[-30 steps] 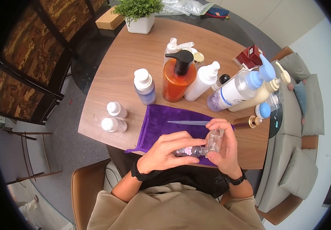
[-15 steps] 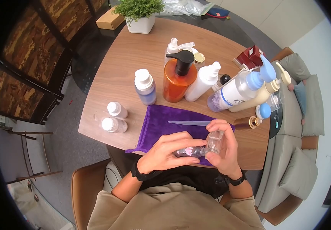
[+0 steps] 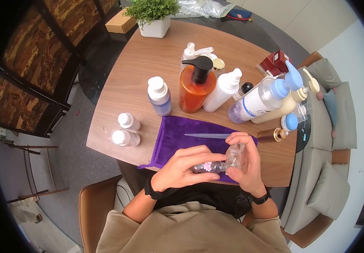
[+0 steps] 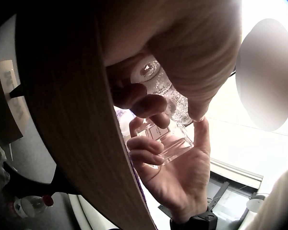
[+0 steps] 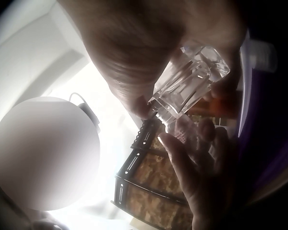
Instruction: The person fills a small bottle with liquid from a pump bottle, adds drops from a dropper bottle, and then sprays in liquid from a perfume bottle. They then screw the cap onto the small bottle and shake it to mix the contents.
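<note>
My left hand (image 3: 184,166) grips a small clear round bottle (image 3: 207,166) with a pink flower print, lying on its side. In my right hand (image 3: 253,168) is a square clear glass perfume bottle (image 3: 235,154), pinched between thumb and fingers. The bottles meet neck to neck, close over a purple cloth (image 3: 173,130). The left wrist view shows the label on the perfume bottle (image 4: 158,131) and the textured wall of the round bottle (image 4: 175,103). A translucent pipette (image 3: 205,135) lies on the cloth just beyond the hands.
Two small white-capped bottles (image 3: 128,138) stand at the table's left. Behind the cloth are a blue-tinted bottle (image 3: 161,101), an amber pump bottle (image 3: 194,90), a white bottle (image 3: 222,90) and a blue-topped pump bottle (image 3: 256,101). A brown gold-capped bottle (image 3: 268,135) lies right of the cloth.
</note>
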A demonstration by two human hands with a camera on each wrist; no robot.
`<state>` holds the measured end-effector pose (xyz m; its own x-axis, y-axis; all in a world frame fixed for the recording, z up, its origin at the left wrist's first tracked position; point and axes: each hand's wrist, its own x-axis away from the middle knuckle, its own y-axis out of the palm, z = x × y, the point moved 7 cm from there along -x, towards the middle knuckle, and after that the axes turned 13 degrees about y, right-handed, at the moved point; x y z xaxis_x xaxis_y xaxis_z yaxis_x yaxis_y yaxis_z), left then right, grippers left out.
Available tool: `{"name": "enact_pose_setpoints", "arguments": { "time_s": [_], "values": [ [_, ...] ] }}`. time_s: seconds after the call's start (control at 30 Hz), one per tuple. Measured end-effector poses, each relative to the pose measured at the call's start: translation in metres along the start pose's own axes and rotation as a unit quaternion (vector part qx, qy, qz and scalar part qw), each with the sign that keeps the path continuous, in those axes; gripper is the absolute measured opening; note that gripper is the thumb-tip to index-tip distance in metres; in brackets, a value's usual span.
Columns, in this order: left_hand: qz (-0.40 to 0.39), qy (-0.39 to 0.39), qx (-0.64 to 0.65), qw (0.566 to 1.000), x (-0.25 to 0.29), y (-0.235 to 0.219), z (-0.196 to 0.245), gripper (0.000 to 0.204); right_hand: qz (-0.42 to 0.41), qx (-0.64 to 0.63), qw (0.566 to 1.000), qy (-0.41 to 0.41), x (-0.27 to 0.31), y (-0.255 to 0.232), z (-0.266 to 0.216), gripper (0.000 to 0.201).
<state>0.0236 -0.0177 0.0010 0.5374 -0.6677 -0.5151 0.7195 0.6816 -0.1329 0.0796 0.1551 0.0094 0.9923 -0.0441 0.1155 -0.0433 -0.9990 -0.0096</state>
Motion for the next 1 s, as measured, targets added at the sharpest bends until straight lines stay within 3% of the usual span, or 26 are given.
{"name": "enact_pose_setpoints", "arguments": {
  "time_s": [0.17,1.0],
  "values": [
    [0.001,0.004,0.001,1.000,-0.0003,0.0005,0.0001,0.050,0.006,0.069,0.997,-0.046,0.0015,-0.0023,-0.0055,0.061],
    [-0.003,-0.003,0.005,1.000,0.0003,0.0001,-0.0009,0.048,-0.003,0.069,0.997,-0.047,0.0007,-0.0012,-0.0060,0.063]
  ]
}}
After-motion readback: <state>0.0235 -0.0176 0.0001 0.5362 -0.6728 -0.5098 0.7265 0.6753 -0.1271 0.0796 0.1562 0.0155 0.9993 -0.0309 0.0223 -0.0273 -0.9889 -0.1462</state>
